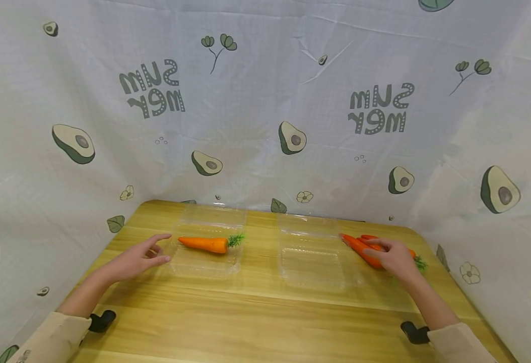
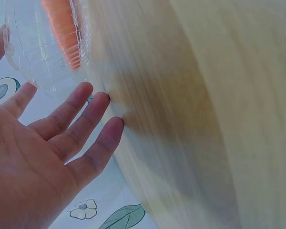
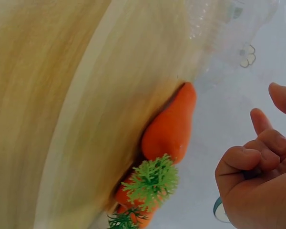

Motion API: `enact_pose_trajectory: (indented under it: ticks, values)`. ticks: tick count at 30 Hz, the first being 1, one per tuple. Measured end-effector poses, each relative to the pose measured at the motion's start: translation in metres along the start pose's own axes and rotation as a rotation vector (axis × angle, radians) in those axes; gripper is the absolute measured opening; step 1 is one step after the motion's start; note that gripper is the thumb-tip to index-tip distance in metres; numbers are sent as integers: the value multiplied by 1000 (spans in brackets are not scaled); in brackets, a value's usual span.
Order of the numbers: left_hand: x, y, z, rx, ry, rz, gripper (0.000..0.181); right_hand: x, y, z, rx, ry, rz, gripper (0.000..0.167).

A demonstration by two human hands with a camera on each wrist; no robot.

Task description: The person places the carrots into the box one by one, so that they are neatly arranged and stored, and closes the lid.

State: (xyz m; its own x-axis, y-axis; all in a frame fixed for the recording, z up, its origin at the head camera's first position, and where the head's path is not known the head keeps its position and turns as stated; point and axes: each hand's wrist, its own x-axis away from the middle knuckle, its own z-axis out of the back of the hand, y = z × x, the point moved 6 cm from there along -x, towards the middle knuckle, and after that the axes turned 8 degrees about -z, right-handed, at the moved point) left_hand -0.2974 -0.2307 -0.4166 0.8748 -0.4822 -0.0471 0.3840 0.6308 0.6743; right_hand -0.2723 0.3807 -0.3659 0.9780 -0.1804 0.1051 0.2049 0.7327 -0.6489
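Observation:
An orange carrot (image 1: pixel 204 244) with a green leafy top lies in the left clear plastic container (image 1: pixel 202 272). My left hand (image 1: pixel 140 258) is just left of this container, its fingers spread and nothing in its grasp; the left wrist view shows its palm and a fingertip close to the container's edge. Several orange-red carrots (image 1: pixel 369 256) lie in a group to the right of the other clear container (image 1: pixel 311 282). Over them hovers my right hand (image 1: pixel 394 258). In the right wrist view its thumb and forefinger are apart, the other fingers bend loosely, and nothing is held.
Both containers stand on a wooden table (image 1: pixel 256 327) with their lids folded back toward the white printed curtain (image 1: pixel 247 101). The curtain closes off the back and both sides. Black wrist mounts (image 1: pixel 102 321) sit at the sleeves.

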Motion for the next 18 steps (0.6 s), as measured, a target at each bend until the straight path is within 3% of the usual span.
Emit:
enact_pose_trajectory:
  ticks: [18]
  values:
    - [1,2,0,-3,1,6,69,-8,32,2,-44,24,-100,66]
